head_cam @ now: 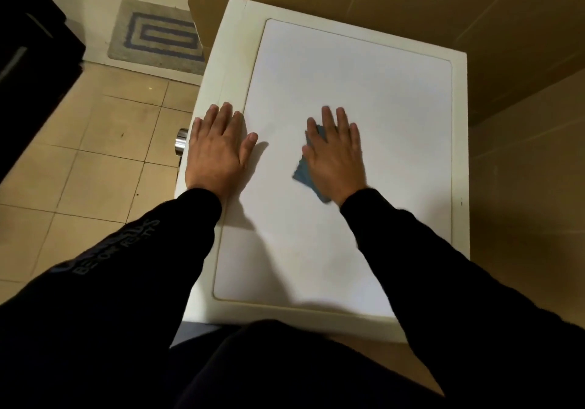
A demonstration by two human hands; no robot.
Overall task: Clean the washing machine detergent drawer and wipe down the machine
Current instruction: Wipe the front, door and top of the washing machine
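while the right hand (335, 152) presses flat on a blue cloth (305, 173) near the middle of the washing machine top (364, 92), fingers straight and spread, the main risk is the cloth sliding out from under the palm: only its left edge and a corner by the wrist show, so most of it sits bunched beneath the hand, and a fast stroke could leave it behind or fold it over. the left hand (218, 149) lies open and flat across the machine's left rim, holding nothing; leaning hard on it could let it slip off the edge. the detergent drawer is not in view from here, so its state cannot be told.

the top is a smooth white panel inside a cream border, and it probably lets the cloth glide with little grip. tan walls close in behind and to the right. beige floor tiles (95, 155) run to the left, with a grey and blue mat (158, 38) further back. a small shiny metal piece (181, 142), perhaps a knob, juts out just beside the left hand.
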